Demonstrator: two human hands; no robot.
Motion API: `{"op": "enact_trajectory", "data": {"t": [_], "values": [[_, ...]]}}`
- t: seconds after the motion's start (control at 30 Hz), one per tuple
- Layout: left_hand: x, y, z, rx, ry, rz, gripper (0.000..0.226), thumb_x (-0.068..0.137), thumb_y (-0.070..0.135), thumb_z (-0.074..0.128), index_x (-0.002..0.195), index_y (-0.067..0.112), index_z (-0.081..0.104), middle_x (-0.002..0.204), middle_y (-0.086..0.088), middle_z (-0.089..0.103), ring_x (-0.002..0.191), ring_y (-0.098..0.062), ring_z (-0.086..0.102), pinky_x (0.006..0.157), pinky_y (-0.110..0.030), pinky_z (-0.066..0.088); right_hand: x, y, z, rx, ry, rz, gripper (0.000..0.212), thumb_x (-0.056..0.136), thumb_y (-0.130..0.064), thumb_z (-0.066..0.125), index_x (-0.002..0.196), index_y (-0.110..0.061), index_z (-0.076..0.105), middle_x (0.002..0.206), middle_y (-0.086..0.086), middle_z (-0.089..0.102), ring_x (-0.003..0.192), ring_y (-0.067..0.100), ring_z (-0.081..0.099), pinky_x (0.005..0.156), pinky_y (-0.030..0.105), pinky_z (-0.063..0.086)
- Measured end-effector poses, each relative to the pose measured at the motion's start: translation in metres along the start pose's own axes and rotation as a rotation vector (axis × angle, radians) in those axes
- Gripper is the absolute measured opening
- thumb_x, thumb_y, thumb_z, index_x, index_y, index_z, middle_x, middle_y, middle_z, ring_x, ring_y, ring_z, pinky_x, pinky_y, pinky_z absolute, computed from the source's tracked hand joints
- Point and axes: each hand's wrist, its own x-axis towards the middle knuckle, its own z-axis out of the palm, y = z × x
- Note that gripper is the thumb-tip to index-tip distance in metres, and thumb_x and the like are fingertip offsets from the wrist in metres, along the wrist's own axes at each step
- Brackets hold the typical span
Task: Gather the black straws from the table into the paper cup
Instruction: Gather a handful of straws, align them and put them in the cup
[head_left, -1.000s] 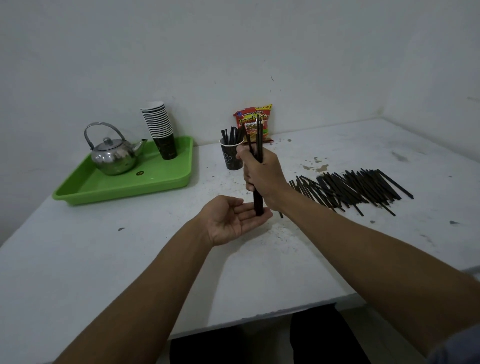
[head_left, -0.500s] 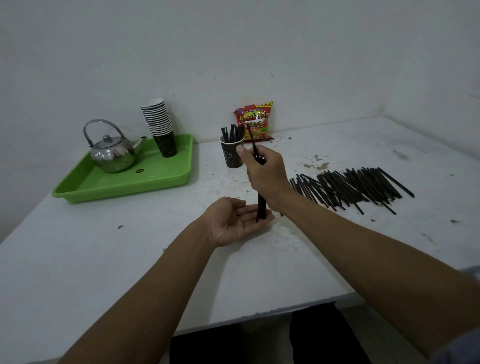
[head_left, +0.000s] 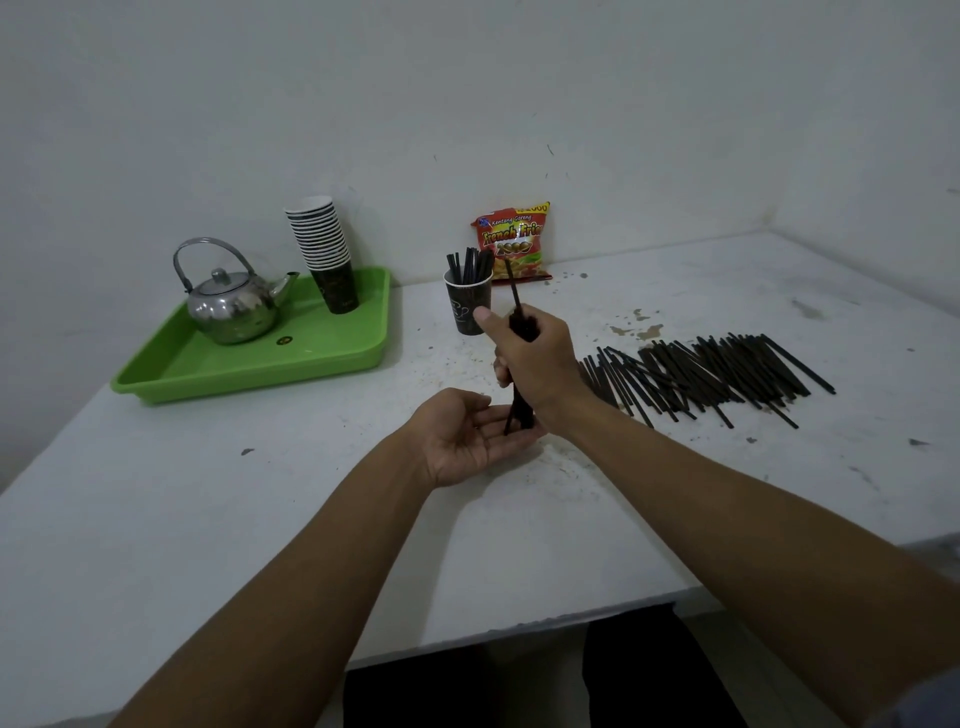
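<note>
Straws (head_left: 521, 410), small bundle: we grip them upright in our right hand (head_left: 530, 358), ends now squared lower against our open left palm (head_left: 467, 436), one tip still proud; paper cup (head_left: 467, 306) beyond, loose pile (head_left: 706, 371) remaining.

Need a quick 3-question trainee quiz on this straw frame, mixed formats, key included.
1. True or false: the right hand grips a bundle of straws upright.
2. The bundle's lower ends rest on: A) the table B) the left hand C) the green tray
3. Fill in: the paper cup beside the snack bag already holds ____.

Key: 1 true; 2 B; 3 straws
</note>
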Motion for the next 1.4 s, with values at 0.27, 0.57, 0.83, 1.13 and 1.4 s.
{"op": "enact_trajectory", "data": {"t": [0.27,0.57,0.83,1.13,1.4], "values": [[0.005,0.0,-0.002,0.032,0.087,0.006,0.043,0.107,0.014,0.032,0.121,-0.019,0.055,0.131,-0.036,0.059,0.125,-0.051,0.056,0.106,-0.054,0.046,0.004,-0.003,-0.001,0.059,0.062,0.004,0.038,0.099,-0.028,0.067,0.071,-0.004,0.054,0.049,0.005,0.052,0.044,0.019,0.05,0.048,0.03,0.049],[0.008,-0.004,-0.003,0.046,0.113,0.009,0.042,0.107,0.015,0.032,0.11,-0.019,0.058,0.115,-0.036,0.065,0.119,-0.051,0.059,0.103,-0.054,0.048,0.008,-0.002,0.002,0.007,0.086,-0.016,0.052,0.1,-0.031,0.064,0.055,-0.019,0.04,0.05,0.002,0.035,0.045,0.015,0.03,0.048,0.027,0.028],[0.007,-0.002,-0.001,0.045,0.1,0.015,0.045,0.107,0.016,0.03,0.126,-0.017,0.056,0.133,-0.035,0.059,0.122,-0.048,0.059,0.103,-0.052,0.048,0.001,-0.006,0.001,0.065,0.045,-0.014,0.05,0.102,-0.038,0.06,0.064,-0.005,0.056,0.051,0.009,0.054,0.043,0.019,0.053,0.049,0.03,0.047],[0.006,0.0,-0.004,0.082,0.106,0.042,0.044,0.107,0.015,0.03,0.116,-0.018,0.058,0.109,-0.035,0.069,0.1,-0.046,0.067,0.09,-0.051,0.053,0.006,0.003,0.001,-0.027,0.016,0.021,0.044,0.097,-0.028,0.068,0.062,-0.015,0.046,0.048,0.001,0.043,0.042,0.015,0.043,0.047,0.03,0.038],[0.017,0.043,-0.006,0.176,0.183,0.118,0.046,0.108,0.02,0.032,0.127,-0.014,0.056,0.129,-0.032,0.063,0.122,-0.042,0.061,0.097,-0.047,0.051,0.046,-0.019,0.002,0.051,0.057,0.058,0.05,0.107,-0.035,0.05,0.061,-0.017,0.044,0.044,-0.007,0.039,0.04,0.01,0.036,0.042,0.022,0.03]]}}
